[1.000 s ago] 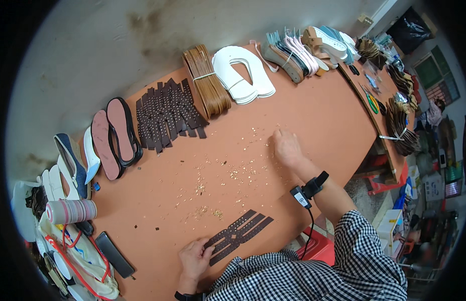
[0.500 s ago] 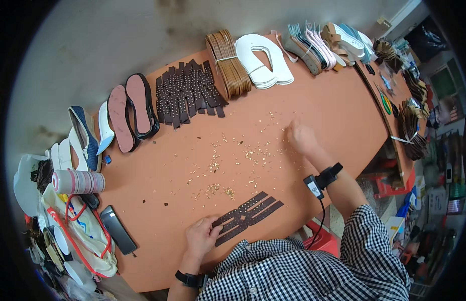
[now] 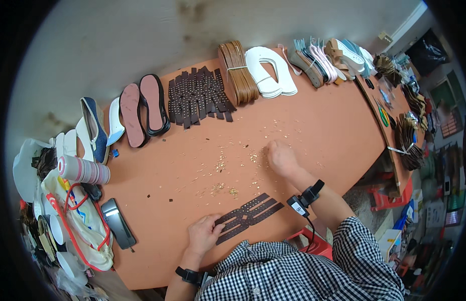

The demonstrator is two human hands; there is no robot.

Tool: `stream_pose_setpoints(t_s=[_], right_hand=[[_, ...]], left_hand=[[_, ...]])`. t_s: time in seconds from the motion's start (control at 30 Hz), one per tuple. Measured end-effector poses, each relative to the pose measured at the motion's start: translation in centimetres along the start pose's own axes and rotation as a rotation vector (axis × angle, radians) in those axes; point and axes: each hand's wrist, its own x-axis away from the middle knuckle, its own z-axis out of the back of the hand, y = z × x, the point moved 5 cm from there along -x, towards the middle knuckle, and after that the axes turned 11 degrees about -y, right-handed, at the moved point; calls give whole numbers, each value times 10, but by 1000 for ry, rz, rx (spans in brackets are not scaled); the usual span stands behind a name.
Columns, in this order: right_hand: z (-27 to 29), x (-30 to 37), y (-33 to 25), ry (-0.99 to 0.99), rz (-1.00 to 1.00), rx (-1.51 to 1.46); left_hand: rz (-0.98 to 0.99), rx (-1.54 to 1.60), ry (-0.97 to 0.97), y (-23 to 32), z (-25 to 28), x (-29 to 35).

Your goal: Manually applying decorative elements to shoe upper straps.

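A dark brown cut-out shoe strap piece point(image 3: 257, 212) with rows of small gold studs lies flat near the front edge of the table. My left hand point(image 3: 204, 234) grips its left end between thumb and fingers. Farther out, my right hand point(image 3: 282, 157) is closed over the right part of the scattered gold studs point(image 3: 219, 189). Its fingertips are pressed together, and whatever is between them is too small or hidden to make out. More studs lie around it, loose and in small heaps, across the middle of the orange-brown table point(image 3: 338, 120).
Along the back stand studded brown straps point(image 3: 199, 98), a tied brown bundle point(image 3: 239, 75), white cut-outs point(image 3: 283, 85) and several shoes point(image 3: 326, 60). At left are pink soles point(image 3: 132, 115), a striped cup point(image 3: 85, 169), a dark phone point(image 3: 118, 224) and a cloth bag point(image 3: 77, 215). Green-handled scissors point(image 3: 383, 115) lie at right.
My right hand has moved left, closer to the middle of the scattered studs. My left hand keeps its grip on the strap piece. The whole view has shifted slightly.
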Motion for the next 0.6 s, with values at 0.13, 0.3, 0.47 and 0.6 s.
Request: stream_pose_setpoints(t_s=[0.13,0.3,0.47,0.6], right_hand=[[3,-8,-11,-73,-40,-12],[10,-11,-19,-96,-14,-21],[15,-14,-34,1,178,-71],[10,-19,-39,-97,158,-14]], left_hand=[[17,18,-7,-1,0,1],[-28,16,10,-3,0,0],[-42,3,14,-2,2,0],[-34,-16,8,1,2,0]])
